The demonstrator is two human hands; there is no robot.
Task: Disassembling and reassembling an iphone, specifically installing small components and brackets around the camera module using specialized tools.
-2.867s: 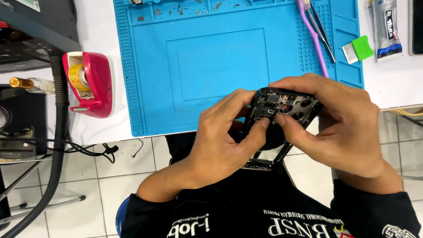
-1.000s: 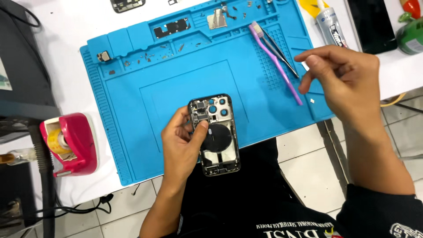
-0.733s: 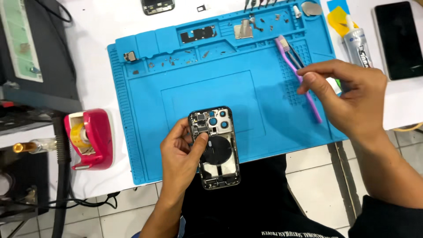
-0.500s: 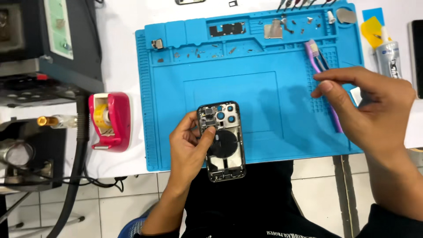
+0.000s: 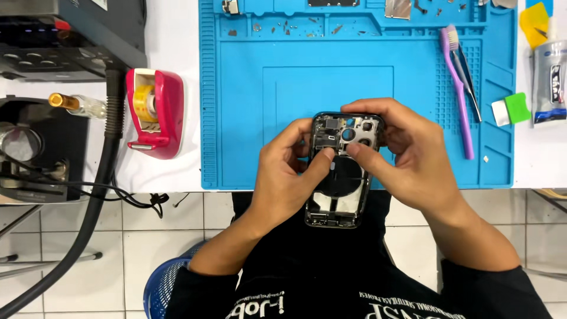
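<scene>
Nearest the person, an opened phone housing (image 5: pixel 341 171) with its insides showing is held over the near edge of the blue work mat (image 5: pixel 248 106), its lower end hanging past that edge above the lap. The left hand (image 5: pixel 283 177) clasps the housing's left side, fingers curled around the frame and the thumb laid across onto the dark round coil in the middle. The right hand (image 5: pixel 407 156) grasps the right side and top corner, fingers bent over the camera end, the thumb pressed on the inside just beside the left thumb. Neither hand is slack; both grip the housing.

Farther out, near the mat's right edge, a purple brush (image 5: pixel 456 88) lies alongside metal tweezers (image 5: pixel 466 77). Left of the mat stands a red tape dispenser (image 5: pixel 155 112). Along the mat's far edge small screws and metal parts (image 5: pixel 397 8) sit in shallow compartments.
</scene>
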